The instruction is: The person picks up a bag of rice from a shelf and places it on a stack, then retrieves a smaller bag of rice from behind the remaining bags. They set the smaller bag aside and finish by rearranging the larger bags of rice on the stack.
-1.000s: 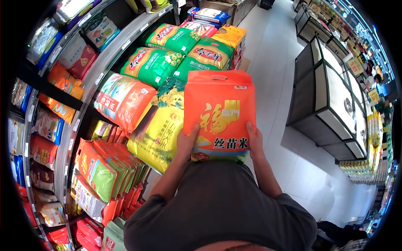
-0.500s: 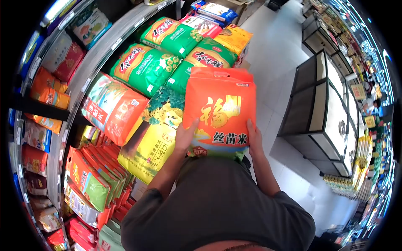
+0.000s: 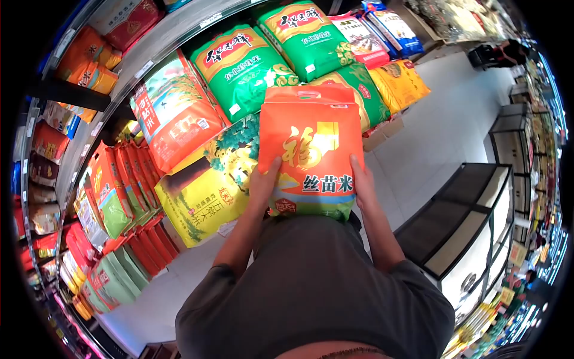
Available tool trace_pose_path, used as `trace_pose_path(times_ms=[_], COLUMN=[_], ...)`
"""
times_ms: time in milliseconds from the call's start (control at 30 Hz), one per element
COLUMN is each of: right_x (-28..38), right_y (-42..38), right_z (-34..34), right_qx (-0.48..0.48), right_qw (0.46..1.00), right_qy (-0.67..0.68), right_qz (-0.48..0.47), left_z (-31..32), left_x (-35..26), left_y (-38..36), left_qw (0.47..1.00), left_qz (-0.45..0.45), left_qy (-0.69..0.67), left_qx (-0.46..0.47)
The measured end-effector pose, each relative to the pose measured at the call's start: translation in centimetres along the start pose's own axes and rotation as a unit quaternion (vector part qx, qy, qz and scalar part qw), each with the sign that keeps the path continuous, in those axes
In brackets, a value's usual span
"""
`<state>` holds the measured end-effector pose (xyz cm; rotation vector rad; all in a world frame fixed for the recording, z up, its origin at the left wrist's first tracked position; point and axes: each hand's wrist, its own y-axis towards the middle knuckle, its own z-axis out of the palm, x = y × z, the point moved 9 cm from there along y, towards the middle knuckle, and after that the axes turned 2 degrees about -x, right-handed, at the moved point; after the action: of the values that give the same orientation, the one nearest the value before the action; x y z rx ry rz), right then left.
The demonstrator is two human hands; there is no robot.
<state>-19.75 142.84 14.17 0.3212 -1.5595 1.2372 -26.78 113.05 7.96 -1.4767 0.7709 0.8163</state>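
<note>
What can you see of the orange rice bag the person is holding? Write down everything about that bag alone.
The orange rice bag is a glossy plastic pack, upright, its printed face to the camera. It has a cut-out handle slot at the top, a large gold character in the middle, dark characters on a pale band, and a green base. The left hand and right hand grip its lower sides; its base rests against the person's grey shirt.

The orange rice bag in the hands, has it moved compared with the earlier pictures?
Cannot tell. The orange rice bag sits in both hands at the same spot in the picture; the shelves shifted around it, so the camera turned.
</note>
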Motion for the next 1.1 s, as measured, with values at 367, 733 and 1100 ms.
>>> trace_pose_path(times_ms=[367,733,1100], right_x=[2.3,-13.5,-22.9], right_y=[9.5,26.2,25.1], right_z=[-1.1,-2.0,6.9], right_qx=[-0.023,0.118,0.167], right_qw=[0.989,0.957,0.937], right_qy=[0.130,-0.187,-0.033], right_qz=[0.072,0.188,0.305], left_z=[11.7,18.3,-11.8], left_x=[-16.4,-6.8,32.4], left_y=[9.6,15.1,-15.3], left_qw=[0.928,0.832,0.877], left_qz=[0.096,0.353,-0.211], left_qy=[0.359,0.424,0.426], left_qx=[-0.004,0.047,-0.072])
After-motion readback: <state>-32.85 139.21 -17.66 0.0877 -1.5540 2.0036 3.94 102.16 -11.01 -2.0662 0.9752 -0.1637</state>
